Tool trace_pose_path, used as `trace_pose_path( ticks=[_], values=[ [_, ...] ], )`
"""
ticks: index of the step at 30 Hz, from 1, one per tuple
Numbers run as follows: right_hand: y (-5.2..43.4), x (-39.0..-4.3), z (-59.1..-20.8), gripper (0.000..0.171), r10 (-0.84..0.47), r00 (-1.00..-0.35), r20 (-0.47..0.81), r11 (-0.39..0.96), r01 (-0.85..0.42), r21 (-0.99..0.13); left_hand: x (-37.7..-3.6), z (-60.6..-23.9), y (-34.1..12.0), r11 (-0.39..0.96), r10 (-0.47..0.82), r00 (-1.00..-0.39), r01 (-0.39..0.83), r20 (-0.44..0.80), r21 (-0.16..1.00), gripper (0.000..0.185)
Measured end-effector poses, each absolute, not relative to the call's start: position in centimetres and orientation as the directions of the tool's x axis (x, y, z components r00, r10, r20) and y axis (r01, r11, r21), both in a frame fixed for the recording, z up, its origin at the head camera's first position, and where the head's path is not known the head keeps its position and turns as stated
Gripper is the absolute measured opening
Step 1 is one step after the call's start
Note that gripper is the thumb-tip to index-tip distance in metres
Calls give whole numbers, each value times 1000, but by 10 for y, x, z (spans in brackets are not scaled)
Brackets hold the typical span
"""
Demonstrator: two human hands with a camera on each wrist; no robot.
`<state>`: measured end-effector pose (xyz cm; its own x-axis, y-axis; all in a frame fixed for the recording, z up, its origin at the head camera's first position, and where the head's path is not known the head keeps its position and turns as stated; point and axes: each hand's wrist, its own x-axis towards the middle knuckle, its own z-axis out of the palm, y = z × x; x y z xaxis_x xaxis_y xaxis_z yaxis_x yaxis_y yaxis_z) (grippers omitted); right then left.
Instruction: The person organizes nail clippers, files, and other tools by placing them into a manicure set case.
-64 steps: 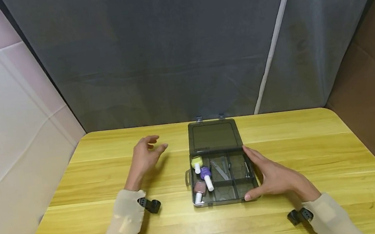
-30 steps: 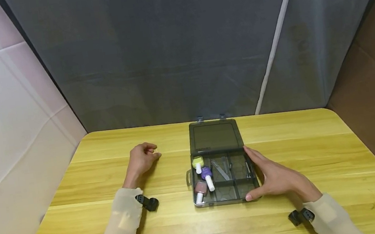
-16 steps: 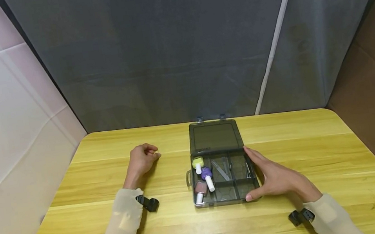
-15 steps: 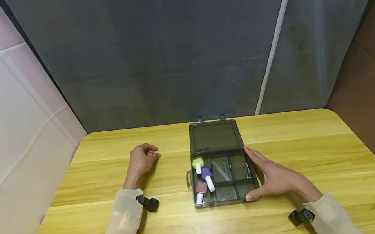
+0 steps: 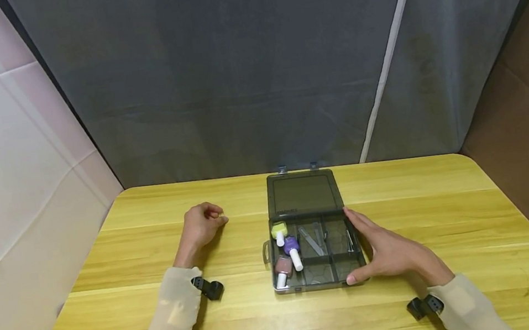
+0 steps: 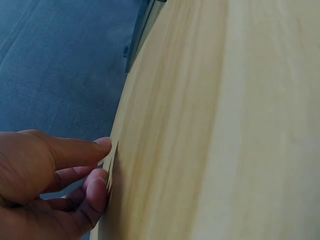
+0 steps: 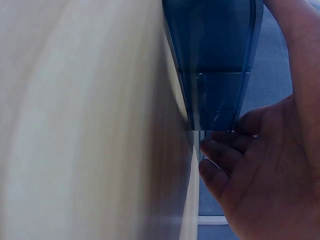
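1. As it lies open on the yellow wooden surface [image 5: 401, 214], the dark see-through box [image 5: 331, 274] has its long axis running away from the person, with the lid [image 5: 301, 192] folded flat toward the far curtain and the tray of compartments at the near end.
2. One box is in view; two small hinges show at the lid's far edge and one small handle sticks out of the tray's left wall.
3. Three small bottles lie in the left column of the tray: a yellow-green one [image 5: 278, 229] farthest, a purple one [image 5: 289, 246] in the middle, and a pink one [image 5: 283, 266] nearest.
4. Each bottle has a white cap pointing toward the person.
5. Thin metal tools [image 5: 310, 239] lie in the middle compartment, slanted; more lie at the right edge, too small to count.
6. The right hand [image 5: 390, 251] rests against the box's right wall, fingers straight and close together along it, thumb at the near right corner.
7. The left hand [image 5: 200, 228] rests on the surface well apart from the box, to its left, fingers loosely curled and holding nothing.
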<state>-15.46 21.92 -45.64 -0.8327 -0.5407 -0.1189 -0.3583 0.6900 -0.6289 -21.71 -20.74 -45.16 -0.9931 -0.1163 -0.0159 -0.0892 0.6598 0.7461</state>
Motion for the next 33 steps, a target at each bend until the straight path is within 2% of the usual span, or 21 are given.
trace_pose_path(
  ticks=[20,33],
  values=[
    [219,-155,-459,144,-538,-834,-119,694,-359,-624,-214,-444,-197,555,-73,-997,-18,27,832,22],
    [219,-155,-457,144,-538,-835,-115,691,-358,-628,-209,-432,-180,554,-25,-999,23,45,832,24]
  ],
)
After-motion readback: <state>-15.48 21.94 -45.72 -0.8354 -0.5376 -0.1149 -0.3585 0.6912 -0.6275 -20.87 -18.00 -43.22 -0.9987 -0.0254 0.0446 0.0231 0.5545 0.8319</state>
